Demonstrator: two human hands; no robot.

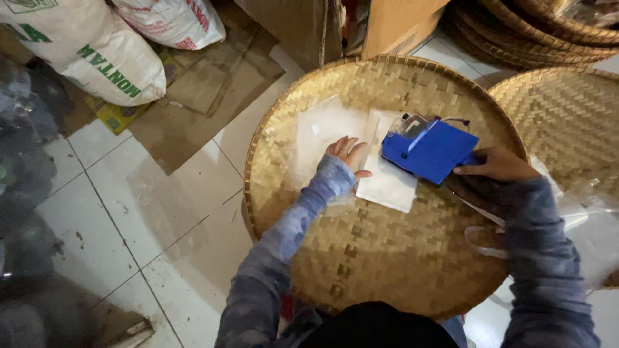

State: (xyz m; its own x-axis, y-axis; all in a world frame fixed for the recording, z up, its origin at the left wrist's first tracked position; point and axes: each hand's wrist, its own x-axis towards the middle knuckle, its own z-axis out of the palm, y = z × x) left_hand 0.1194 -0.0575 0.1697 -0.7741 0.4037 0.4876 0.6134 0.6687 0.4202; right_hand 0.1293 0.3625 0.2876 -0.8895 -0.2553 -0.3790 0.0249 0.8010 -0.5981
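A large round woven bamboo tray [387, 258] lies in front of me. On it sit clear plastic bags [322, 132] and a white sheet [390, 183]. My left hand [348, 154] rests flat on the plastic, fingers spread, at the sheet's left edge. A blue box-shaped device with a small display [429, 149] stands on the sheet. My right hand [495, 164] grips the right edge of this blue device. Both arms wear blue-grey sleeves.
A second woven tray [567, 122] lies to the right, with more stacked at top right [535, 32]. White filled sacks [97, 51] and flattened cardboard [206, 84] sit at upper left on the tiled floor. Cardboard boxes [393, 22] stand behind the tray. Plastic bags [593, 219] lie at right.
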